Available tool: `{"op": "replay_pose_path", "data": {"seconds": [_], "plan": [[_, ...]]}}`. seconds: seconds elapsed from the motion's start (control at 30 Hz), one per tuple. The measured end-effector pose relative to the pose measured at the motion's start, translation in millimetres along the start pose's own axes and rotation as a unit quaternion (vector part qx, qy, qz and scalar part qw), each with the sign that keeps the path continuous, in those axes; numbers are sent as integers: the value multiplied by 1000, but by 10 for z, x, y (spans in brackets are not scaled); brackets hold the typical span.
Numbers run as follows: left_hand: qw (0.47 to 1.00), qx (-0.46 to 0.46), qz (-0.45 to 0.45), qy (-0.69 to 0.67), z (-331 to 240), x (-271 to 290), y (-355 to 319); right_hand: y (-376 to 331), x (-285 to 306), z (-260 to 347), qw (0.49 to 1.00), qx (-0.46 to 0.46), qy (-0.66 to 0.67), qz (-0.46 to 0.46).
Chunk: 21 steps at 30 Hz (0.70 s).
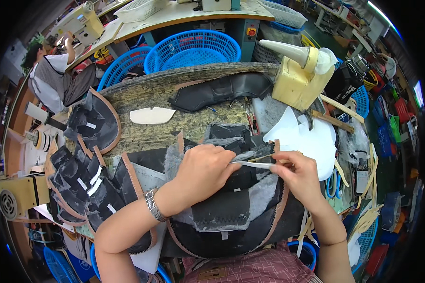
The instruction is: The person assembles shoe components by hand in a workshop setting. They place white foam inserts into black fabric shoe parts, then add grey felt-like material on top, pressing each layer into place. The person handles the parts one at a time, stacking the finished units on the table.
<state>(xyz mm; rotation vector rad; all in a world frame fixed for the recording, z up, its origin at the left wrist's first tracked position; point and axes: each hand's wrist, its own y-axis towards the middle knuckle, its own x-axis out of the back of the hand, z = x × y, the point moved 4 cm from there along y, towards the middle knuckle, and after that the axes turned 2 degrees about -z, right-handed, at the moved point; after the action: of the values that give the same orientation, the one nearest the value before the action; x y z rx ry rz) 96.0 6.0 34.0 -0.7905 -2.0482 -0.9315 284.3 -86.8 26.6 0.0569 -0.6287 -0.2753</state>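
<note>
Worktable (146,137), one, with a worn, stained top, carrying the following. Narrow white strip (254,165), one, stretched roughly level between two bare hands, over the middle of the table and toward its near edge. Left hand (205,167), metal-banded wristwatch (155,205) at the wrist: closed, thumb and fingers pinching the strip's left end. Right hand (297,167): thumb and forefinger closed on the strip's right end, the other fingers curled. Black lined piece (222,210), one, with grey fuzzy patches and a stitched, curved rim, lying beneath both hands and reaching the table's near edge; whether the strip touches it cannot be told. Stack of black pieces (92,177), brown-edged, overlapping, at the table's left edge; a further black panel (92,122) of similar make, just beyond the stack, toward the far left corner. Long black moulded piece (226,92), one, along the far edge. Cream flat shape (152,115), one, between that piece and the left hand. Pale horn (285,49), one, mounted on a yellow block (297,85), far right corner. Hammer (333,121), one, wooden-handled, near the block. White sheet (316,146), irregular outline, beyond the right hand. Blue-handled scissors (334,184) and phone (361,172), side by side toward the right edge. Blue basket (229,49), openwork, past the far edge. Co-worker (56,78), seated, beyond the far left corner.
</note>
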Motion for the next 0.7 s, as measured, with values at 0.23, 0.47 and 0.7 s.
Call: {"op": "replay_pose_path", "data": {"seconds": [0.23,0.47,0.7], "plan": [[999,22,-8,-27,-71,-61,134,-58,116,-134,1000,-11,10,-11],[1000,1,30,9,-96,-152,252,13,45,-180,996,38,-73,-33],[999,26,24,-29,-117,-133,227,127,-271,192,981,172,-30,84]]}}
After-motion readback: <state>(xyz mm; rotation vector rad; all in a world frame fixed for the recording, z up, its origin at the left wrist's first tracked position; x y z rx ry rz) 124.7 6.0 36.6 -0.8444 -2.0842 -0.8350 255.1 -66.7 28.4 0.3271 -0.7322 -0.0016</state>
